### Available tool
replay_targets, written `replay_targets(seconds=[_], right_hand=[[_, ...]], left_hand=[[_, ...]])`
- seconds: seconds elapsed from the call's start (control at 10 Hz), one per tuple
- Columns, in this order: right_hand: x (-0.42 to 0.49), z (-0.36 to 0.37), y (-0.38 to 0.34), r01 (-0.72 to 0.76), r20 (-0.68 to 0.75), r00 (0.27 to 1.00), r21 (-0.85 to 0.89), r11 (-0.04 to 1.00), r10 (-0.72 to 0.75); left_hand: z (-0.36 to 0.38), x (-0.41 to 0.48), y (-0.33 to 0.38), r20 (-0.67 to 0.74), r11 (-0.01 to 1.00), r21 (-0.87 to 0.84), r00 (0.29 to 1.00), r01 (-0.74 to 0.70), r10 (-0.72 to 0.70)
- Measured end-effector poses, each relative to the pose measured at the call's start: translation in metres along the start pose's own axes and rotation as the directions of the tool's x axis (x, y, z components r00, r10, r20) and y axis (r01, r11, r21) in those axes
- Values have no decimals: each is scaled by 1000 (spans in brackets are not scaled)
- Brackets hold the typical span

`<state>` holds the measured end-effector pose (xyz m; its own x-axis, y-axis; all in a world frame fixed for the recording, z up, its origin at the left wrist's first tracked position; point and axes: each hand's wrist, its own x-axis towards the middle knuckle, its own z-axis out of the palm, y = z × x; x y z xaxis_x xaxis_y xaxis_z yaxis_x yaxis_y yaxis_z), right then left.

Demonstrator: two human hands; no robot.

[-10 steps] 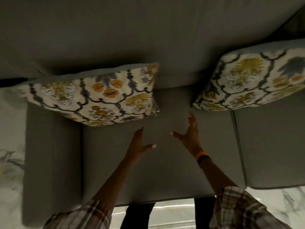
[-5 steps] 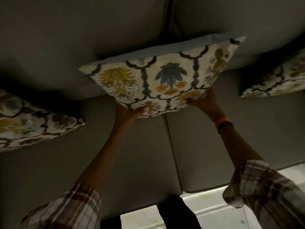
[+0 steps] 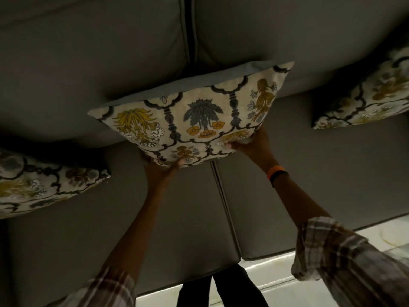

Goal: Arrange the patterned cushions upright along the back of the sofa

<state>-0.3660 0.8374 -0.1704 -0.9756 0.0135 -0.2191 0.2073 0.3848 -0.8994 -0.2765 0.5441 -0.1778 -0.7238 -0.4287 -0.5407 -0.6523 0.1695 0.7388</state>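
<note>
Grey fabric sofa (image 3: 309, 173); left hand (image 3: 162, 168) and right hand (image 3: 252, 144) grip the cream floral-patterned cushion (image 3: 194, 120) by its bottom edge. Best: press it squarely upright against the backrest.

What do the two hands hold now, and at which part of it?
The middle patterned cushion, at its lower edge: the left hand near the lower left corner, the right hand near the lower right corner.
</note>
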Motion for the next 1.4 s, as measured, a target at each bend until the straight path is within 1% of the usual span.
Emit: replay_targets(seconds=[0.1,0.2,0.3,0.4,0.5,0.6,0.7,0.8,0.9,1.0,1.1,1.2,1.3,1.4], right_hand=[[-33,-1,7,-65,-16,998,-51,997,65],[-58,-5,18,-242,10,969,-130,961,246],[-72,-23,31,-337,27,938,-169,926,346],[-69,-72,52,-362,-14,931,-164,918,365],[-50,-144,74,-417,-134,906,-114,902,402],[-21,-232,95,-424,-264,870,26,905,415],[11,-315,120,-357,-362,850,135,924,382],[44,-374,133,-275,-443,822,240,931,357],[75,-424,151,-202,-402,880,164,965,253],[101,-462,153,-163,-242,951,138,977,193],[115,-475,149,-134,-174,972,127,983,155],[111,-467,154,-87,-221,971,47,995,95],[94,-450,164,-87,-292,951,72,994,104],[71,-415,170,-146,-330,928,100,984,171]], left_hand=[[8,-32,-13,95,998,45,995,39,-43],[31,-68,-3,233,987,159,970,39,-76],[69,-86,-5,379,972,227,925,-54,-37],[119,-96,15,526,928,308,851,-208,16],[178,-100,48,605,917,274,793,-289,69],[252,-100,89,602,924,185,781,-335,163],[334,-95,130,558,933,50,785,-356,269],[403,-93,174,508,918,-44,782,-395,361],[459,-85,211,483,902,-105,771,-419,414],[497,-82,240,545,891,-78,730,-447,413],[516,-85,248,505,890,-127,744,-437,437],[519,-89,243,423,885,-107,785,-453,453],[519,-82,240,391,862,-127,774,-491,498],[510,-82,233,446,870,-141,754,-473,482]])
